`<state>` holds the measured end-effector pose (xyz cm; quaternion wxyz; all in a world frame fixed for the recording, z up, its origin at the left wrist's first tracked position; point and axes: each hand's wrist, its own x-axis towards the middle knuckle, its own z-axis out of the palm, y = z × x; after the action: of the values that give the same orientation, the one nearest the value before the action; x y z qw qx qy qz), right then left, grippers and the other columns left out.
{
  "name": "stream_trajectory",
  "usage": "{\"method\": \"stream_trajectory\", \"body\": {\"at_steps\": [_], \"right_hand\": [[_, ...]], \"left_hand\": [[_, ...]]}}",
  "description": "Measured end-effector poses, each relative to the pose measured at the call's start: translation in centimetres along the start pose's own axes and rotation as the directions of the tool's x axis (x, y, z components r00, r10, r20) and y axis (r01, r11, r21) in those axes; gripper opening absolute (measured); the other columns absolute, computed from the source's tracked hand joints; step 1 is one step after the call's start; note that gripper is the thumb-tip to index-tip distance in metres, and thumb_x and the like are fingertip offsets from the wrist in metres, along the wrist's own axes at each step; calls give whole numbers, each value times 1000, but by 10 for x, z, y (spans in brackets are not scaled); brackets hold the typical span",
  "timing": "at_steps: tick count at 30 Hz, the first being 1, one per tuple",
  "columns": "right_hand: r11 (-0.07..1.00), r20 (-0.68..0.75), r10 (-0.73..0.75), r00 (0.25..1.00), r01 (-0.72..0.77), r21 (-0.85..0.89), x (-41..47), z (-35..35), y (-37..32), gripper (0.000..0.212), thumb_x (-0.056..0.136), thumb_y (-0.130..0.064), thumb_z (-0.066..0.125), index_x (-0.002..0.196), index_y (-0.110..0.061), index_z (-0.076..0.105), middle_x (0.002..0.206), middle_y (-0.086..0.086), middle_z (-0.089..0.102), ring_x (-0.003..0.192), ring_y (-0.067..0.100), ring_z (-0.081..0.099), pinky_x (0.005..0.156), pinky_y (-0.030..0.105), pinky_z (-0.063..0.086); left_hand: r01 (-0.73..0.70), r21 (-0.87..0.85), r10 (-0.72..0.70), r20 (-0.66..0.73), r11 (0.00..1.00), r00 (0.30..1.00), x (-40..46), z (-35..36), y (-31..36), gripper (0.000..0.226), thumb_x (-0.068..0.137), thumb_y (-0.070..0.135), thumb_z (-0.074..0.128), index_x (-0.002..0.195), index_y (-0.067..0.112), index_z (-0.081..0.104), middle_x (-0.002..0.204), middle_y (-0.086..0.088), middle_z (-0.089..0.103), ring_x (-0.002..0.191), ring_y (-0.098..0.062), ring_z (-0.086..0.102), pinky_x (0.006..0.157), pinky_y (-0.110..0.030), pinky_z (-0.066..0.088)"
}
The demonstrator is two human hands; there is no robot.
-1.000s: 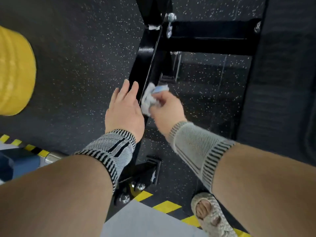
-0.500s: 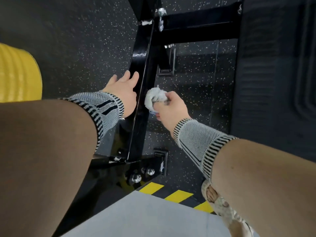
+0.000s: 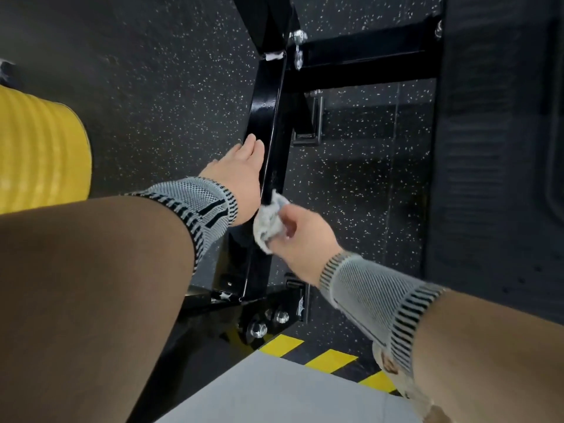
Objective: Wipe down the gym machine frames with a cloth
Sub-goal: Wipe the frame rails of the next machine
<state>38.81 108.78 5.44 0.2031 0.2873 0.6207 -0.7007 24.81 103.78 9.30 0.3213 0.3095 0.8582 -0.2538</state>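
We rest our left hand [image 3: 241, 175] on the frame bar [image 3: 264, 117], which runs between our hands. Our right hand [image 3: 300, 239] sits just nearer us, pressing the cloth [image 3: 268, 222] against the bar's right side. A crossbar [image 3: 366, 64] branches right beyond both hands; bolts [image 3: 259, 329] lie below them; a roller [image 3: 39, 148] stands far left.

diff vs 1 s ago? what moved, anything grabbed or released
The right hand slid the bunched cloth down the black frame bar toward its bolted base, away from the left hand's fingertips and level with the left wrist. Nothing grabbed or released. Unchanged: the right hand grips the cloth against the bar, and the left hand rests open on the bar's left face.
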Motion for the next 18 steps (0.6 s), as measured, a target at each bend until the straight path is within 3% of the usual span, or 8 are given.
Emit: {"method": "stream_trajectory", "body": {"at_steps": [2,3,5,8,11,13,16,18], "right_hand": [[995,105,5,994,6,-101,-17,9,7,32,88,-17,65,117,-28,58,99,-9,65,75,7,60,66,20,50],[996,88,-9,996,17,-91,-13,9,7,33,88,-16,65,118,-26,57,101,-8,64,75,7,59,64,19,49],[1000,-31,3,1000,-3,6,10,3,-1,33,89,-14,63,120,-23,56,100,-7,64,70,6,59,58,19,50],[999,-159,-26,987,22,-32,23,-2,-9,33,89,-14,61,121,-21,55,96,-7,64,74,10,60,68,28,56],[998,44,-21,999,24,-66,-14,15,3,32,88,-12,61,117,-25,56,101,-5,65,83,12,63,77,31,57],[992,58,-43,997,49,-116,-18,16,8,33,89,-11,60,118,-27,57,102,-6,64,84,10,62,77,29,56],[997,-153,-33,988,23,-69,31,-3,-11,36,92,-7,54,125,-23,54,90,-7,60,64,4,54,53,17,45],[996,-286,-61,956,39,-80,48,-12,-23,32,92,-6,52,121,-19,54,89,-6,60,66,7,55,55,21,47]], "left_hand": [[-2,25,2,18,1000,1000,1,-2,0,71,95,1,39,152,3,-3,159,-2,-21,149,-19,-6,120,-43,17],[-8,42,7,19,999,1000,0,-2,1,67,94,1,40,150,-2,4,159,-6,-20,149,-21,-7,120,-44,17],[-20,38,19,12,999,1000,-1,-3,2,66,94,1,40,151,-1,6,160,-5,-19,149,-20,-5,119,-44,18],[-18,5,18,5,1000,1000,-4,-5,3,72,94,0,39,152,7,-4,160,0,-16,148,-17,-1,119,-43,19],[-45,48,46,-12,998,999,-3,0,-1,70,95,3,40,151,2,-1,160,-3,-18,149,-21,-6,120,-45,17],[-1,12,1,-22,1000,1000,-5,-1,2,73,96,4,40,152,8,-6,160,1,-17,149,-19,-5,120,-45,18],[-19,-19,17,-100,1000,995,-9,-4,5,67,95,5,42,154,9,9,162,-2,-1,148,-21,8,118,-43,23],[-32,-51,24,-147,998,989,-5,-7,2,65,95,6,43,153,13,13,162,2,5,148,-15,11,117,-38,26]]}}
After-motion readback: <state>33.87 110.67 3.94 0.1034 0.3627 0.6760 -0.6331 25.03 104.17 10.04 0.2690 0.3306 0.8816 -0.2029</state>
